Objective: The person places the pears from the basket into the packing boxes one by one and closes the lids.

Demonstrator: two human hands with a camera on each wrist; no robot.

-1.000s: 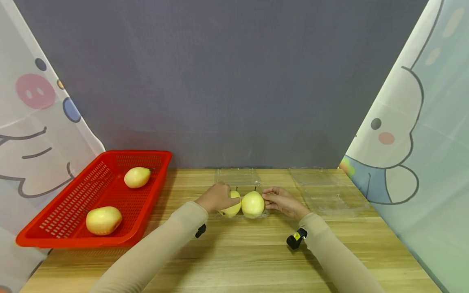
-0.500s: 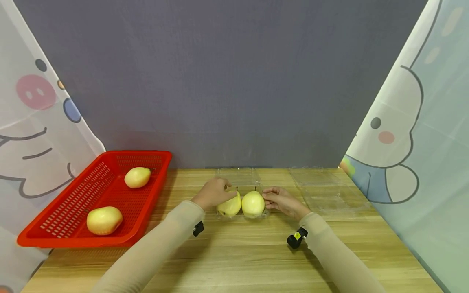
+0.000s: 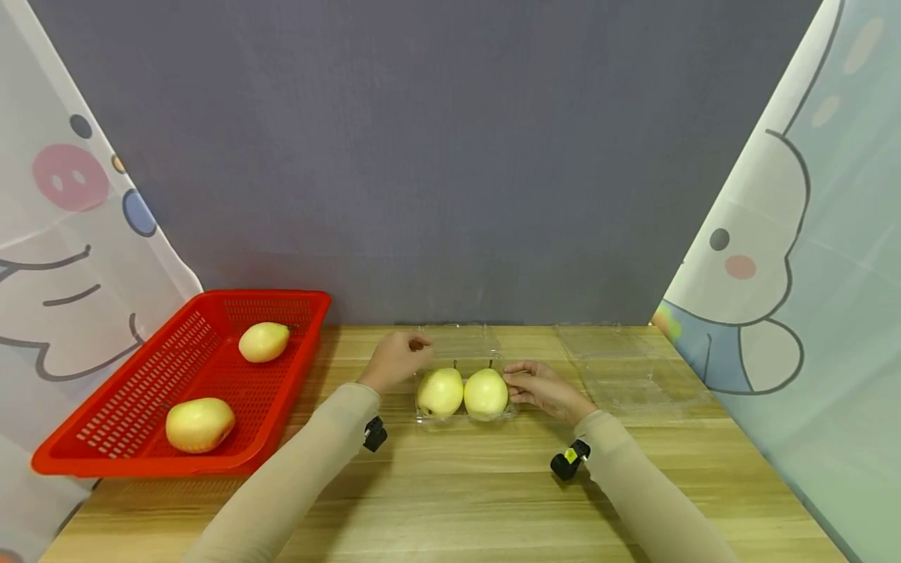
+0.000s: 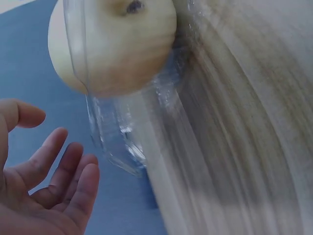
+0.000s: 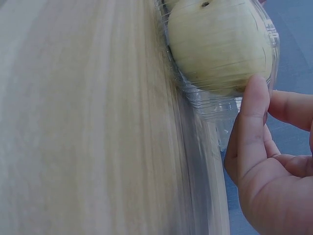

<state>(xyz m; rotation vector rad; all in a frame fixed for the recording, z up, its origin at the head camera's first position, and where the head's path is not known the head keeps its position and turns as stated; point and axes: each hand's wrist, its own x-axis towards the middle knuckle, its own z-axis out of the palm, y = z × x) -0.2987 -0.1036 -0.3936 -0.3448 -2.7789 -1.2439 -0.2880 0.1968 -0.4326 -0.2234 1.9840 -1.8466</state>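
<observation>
Two yellow-green pears, a left pear and a right pear, sit side by side, stems up, in a clear plastic clamshell box. Its lid lies folded back behind them. My left hand hovers just left of the box, holding nothing; in the left wrist view its fingers are loosely bent and apart from the pear. At the box's right end my right hand pinches the plastic rim between thumb and fingers, close beside the right pear, as the right wrist view shows.
A red plastic basket on the left holds two more pears, a far one and a near one. Another clear clamshell box lies opened at the right. A grey panel rises behind the wooden table.
My left hand has let go of the left pear and drawn back to the left, leaving the pear in the box. The right hand stays at the rim.
</observation>
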